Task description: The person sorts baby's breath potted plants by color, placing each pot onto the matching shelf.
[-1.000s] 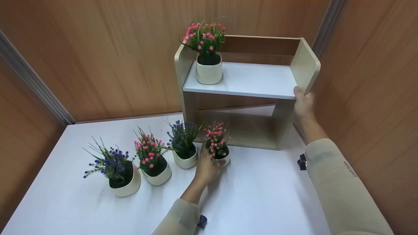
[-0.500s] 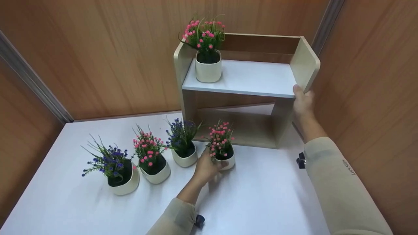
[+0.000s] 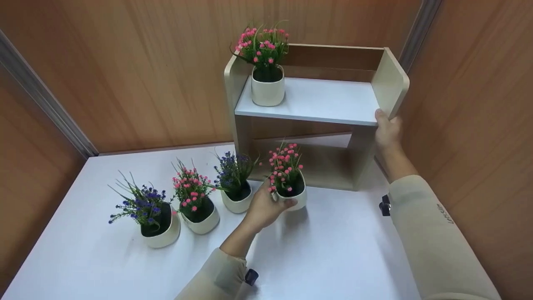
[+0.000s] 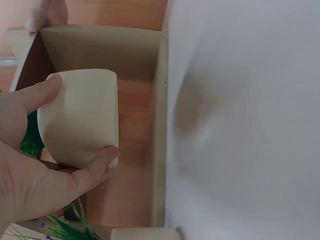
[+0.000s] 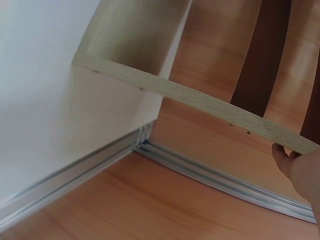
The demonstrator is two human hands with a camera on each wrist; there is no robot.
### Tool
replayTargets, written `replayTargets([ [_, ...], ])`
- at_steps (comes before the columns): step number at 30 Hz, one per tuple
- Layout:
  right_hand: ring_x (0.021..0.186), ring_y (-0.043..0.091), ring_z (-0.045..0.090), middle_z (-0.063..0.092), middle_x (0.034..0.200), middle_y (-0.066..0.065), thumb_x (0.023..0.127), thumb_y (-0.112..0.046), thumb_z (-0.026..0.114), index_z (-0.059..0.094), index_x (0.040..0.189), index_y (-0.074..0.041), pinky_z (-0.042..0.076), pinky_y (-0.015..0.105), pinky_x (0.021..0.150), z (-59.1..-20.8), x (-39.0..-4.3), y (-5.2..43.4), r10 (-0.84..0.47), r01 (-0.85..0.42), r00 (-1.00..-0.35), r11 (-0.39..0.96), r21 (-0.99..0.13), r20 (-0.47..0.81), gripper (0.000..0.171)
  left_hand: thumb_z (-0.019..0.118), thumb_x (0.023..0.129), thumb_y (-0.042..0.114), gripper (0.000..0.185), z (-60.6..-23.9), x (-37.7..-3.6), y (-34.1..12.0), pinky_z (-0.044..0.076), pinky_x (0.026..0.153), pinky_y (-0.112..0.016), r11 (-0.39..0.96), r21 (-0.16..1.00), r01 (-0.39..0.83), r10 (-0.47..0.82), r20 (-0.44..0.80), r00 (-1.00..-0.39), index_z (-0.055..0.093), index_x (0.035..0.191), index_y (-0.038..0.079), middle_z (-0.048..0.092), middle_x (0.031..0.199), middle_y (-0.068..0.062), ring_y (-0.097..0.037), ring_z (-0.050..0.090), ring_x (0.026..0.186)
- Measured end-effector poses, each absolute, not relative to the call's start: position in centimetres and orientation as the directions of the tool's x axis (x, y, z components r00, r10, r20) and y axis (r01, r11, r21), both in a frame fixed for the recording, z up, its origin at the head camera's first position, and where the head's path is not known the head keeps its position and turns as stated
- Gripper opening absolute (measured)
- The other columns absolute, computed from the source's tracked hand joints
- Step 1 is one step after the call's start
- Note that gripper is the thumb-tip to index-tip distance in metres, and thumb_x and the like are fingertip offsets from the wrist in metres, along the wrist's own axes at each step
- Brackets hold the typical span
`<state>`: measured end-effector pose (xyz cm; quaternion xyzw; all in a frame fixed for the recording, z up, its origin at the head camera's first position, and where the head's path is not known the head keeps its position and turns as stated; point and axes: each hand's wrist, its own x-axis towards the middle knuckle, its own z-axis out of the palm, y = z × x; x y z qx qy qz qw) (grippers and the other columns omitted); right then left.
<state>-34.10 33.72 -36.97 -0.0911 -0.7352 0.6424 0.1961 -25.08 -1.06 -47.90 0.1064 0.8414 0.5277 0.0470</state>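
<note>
Light was even and fairly bright from overhead, laying soft shadows on the white table under the held pot and beneath the shelf. The head view was slightly soft, with walls bowing at the edges. Both wrist views were blurred close up, without glare.

A pot of pink flowers is sitting at the left end of the upper board. Three more pots are standing in a row on the white table: a blue-flowered pot farthest left, a pink-flowered pot beside it, and another blue-flowered pot, possibly touching that neighbour. Brown wood-grain walls are enclosing the corner.
</note>
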Motion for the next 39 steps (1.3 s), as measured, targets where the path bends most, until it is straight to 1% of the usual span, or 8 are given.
replayTargets([
  [4, 0.151, 0.021, 0.042, 0.049, 0.161, 0.01, 0.116, -0.034, 0.04, 0.037, 0.163, -0.004, 0.021, 0.041, 0.139, -36.9, -34.0, 33.7, 0.37, -0.14, -0.91, 0.149, -0.979, 0.187, 0.056, 0.092, 0.088, 0.037, 0.092, -46.2, -24.8, -1.1, 0.042, 0.125, -0.067, 0.411, 0.9, 0.148, 0.248, 0.046, -0.968, 0.042, 0.163, 0.023, 0.055, 0.165, -0.006, -0.034, 0.052, 0.154],
  [7, 0.153, 0.021, 0.041, 0.045, 0.166, 0.014, 0.116, -0.032, 0.039, 0.036, 0.164, -0.003, 0.02, 0.04, 0.14, -36.9, -34.1, 33.6, 0.366, -0.153, -0.91, 0.148, -0.977, 0.198, 0.056, 0.093, 0.088, 0.037, 0.092, -44.9, -24.7, -1.1, 0.037, 0.128, -0.069, 0.388, 0.905, 0.175, 0.268, 0.071, -0.961, 0.042, 0.163, 0.025, 0.054, 0.165, -0.005, -0.033, 0.05, 0.156],
  [13, 0.153, 0.02, 0.041, 0.045, 0.165, 0.014, 0.116, -0.031, 0.04, 0.035, 0.164, -0.001, 0.022, 0.036, 0.139, -37.1, -34.3, 33.4, 0.382, -0.145, -0.903, 0.154, -0.977, 0.194, 0.057, 0.093, 0.087, 0.038, 0.094, -42.8, -24.8, -1.2, 0.037, 0.126, -0.073, 0.329, 0.93, 0.161, 0.283, 0.066, -0.957, 0.042, 0.165, 0.027, 0.049, 0.168, -0.005, -0.035, 0.045, 0.159],
  [19, 0.156, 0.021, 0.039, 0.046, 0.166, 0.015, 0.116, -0.026, 0.04, 0.034, 0.164, 0.0, 0.02, 0.033, 0.139, -37.4, -34.8, 33.2, 0.394, -0.174, -0.892, 0.15, -0.973, 0.22, 0.055, 0.094, 0.086, 0.033, 0.092, -40.9, -25.3, -1.1, 0.044, 0.122, -0.069, 0.322, 0.922, 0.216, 0.303, 0.116, -0.946, 0.043, 0.163, 0.022, 0.053, 0.163, -0.007, -0.034, 0.05, 0.152],
  [22, 0.147, 0.02, 0.043, 0.054, 0.149, 0.008, 0.115, -0.03, 0.043, 0.037, 0.16, 0.003, 0.026, 0.034, 0.136, -37.4, -35.0, 33.2, 0.423, -0.125, -0.89, 0.136, -0.983, 0.171, 0.056, 0.094, 0.086, 0.031, 0.092, -39.9, -25.7, -0.8, 0.046, 0.122, -0.067, 0.317, 0.917, 0.242, 0.314, 0.139, -0.939, 0.043, 0.162, 0.022, 0.052, 0.162, -0.007, -0.034, 0.05, 0.151],
  [25, 0.144, 0.02, 0.042, 0.052, 0.143, 0.001, 0.115, -0.036, 0.044, 0.036, 0.159, 0.001, 0.026, 0.035, 0.135, -37.3, -35.0, 33.4, 0.436, -0.073, -0.892, 0.118, -0.99, 0.118, 0.059, 0.094, 0.087, 0.03, 0.091, -39.0, -26.3, -0.3, 0.046, 0.122, -0.066, 0.307, 0.915, 0.263, 0.319, 0.161, -0.934, 0.043, 0.162, 0.023, 0.052, 0.161, -0.007, -0.034, 0.051, 0.15],
  [32, 0.16, 0.025, 0.034, 0.037, 0.172, 0.013, 0.116, -0.038, 0.04, 0.029, 0.167, -0.006, 0.015, 0.04, 0.141, -37.4, -34.6, 33.5, 0.4, -0.075, -0.91, 0.105, -0.992, 0.111, 0.062, 0.094, 0.086, 0.028, 0.09, -36.8, -27.5, 0.4, 0.048, 0.121, -0.064, 0.305, 0.902, 0.304, 0.328, 0.2, -0.923, 0.044, 0.161, 0.026, 0.052, 0.162, -0.005, -0.033, 0.05, 0.153],
  [39, 0.164, 0.031, 0.031, 0.034, 0.175, 0.017, 0.116, -0.04, 0.039, 0.023, 0.169, -0.003, 0.017, 0.047, 0.141, -37.5, -34.4, 33.5, 0.384, -0.063, -0.916, 0.149, -0.987, 0.116, 0.066, 0.094, 0.086, 0.031, 0.094, -33.9, -28.4, 0.6, 0.043, 0.125, -0.064, 0.319, 0.903, 0.288, 0.301, 0.191, -0.934, 0.041, 0.163, 0.026, 0.048, 0.166, -0.003, -0.033, 0.045, 0.158],
])
